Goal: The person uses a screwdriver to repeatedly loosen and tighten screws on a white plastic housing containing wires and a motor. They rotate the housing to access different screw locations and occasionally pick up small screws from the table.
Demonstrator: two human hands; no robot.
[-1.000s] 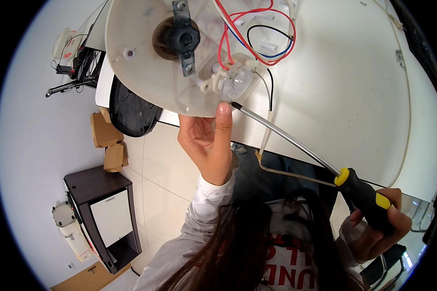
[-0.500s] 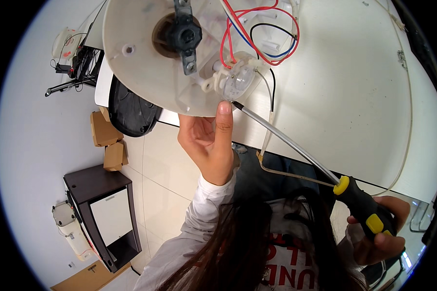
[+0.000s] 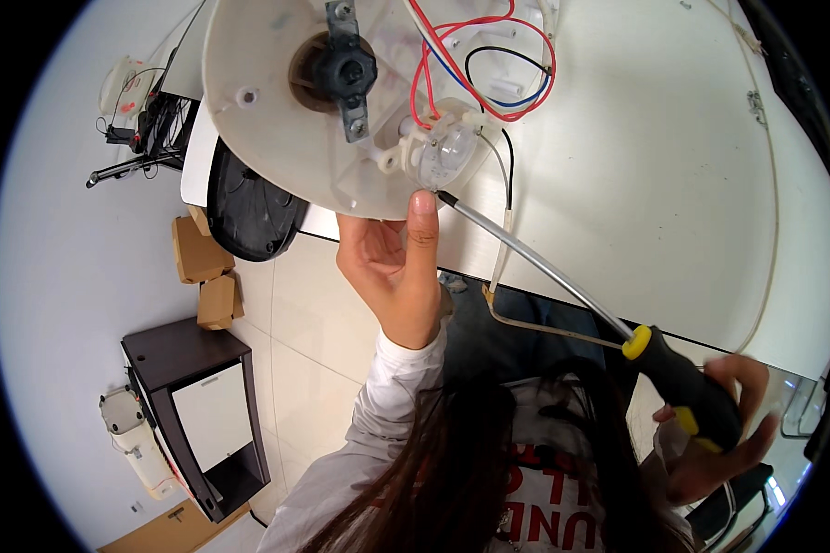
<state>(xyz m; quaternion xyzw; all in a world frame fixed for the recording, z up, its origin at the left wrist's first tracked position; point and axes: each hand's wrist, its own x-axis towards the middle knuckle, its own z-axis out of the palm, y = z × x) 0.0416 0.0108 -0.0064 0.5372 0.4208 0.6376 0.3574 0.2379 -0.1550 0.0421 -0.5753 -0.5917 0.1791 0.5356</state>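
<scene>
My left hand (image 3: 401,272) grips the lower rim of a white plastic housing (image 3: 263,134), thumb at the edge. Inside the housing are a dark bracket with a hub (image 3: 350,69) and a clear round part (image 3: 443,157) in a white mount, with red, blue, white and black wires (image 3: 484,106) around it. The tip of a long screwdriver (image 3: 535,263) meets the clear part's lower edge beside my thumb. My right hand (image 3: 724,433) holds its black-and-yellow handle loosely, index finger partly lifted, slightly blurred.
A white table (image 3: 636,166) carries a pale cable (image 3: 767,276). A black plastic cover (image 3: 244,212) lies at its left edge. Cardboard boxes (image 3: 203,253) and a dark cabinet (image 3: 157,350) stand on the floor to the left. A white device with black cables (image 3: 129,92) sits at upper left.
The screwdriver handle has rotated, so its yellow patches show differently, and my right fingers have shifted and loosened round it. The housing and wires have drifted slightly in view; my left hand keeps its grip.
</scene>
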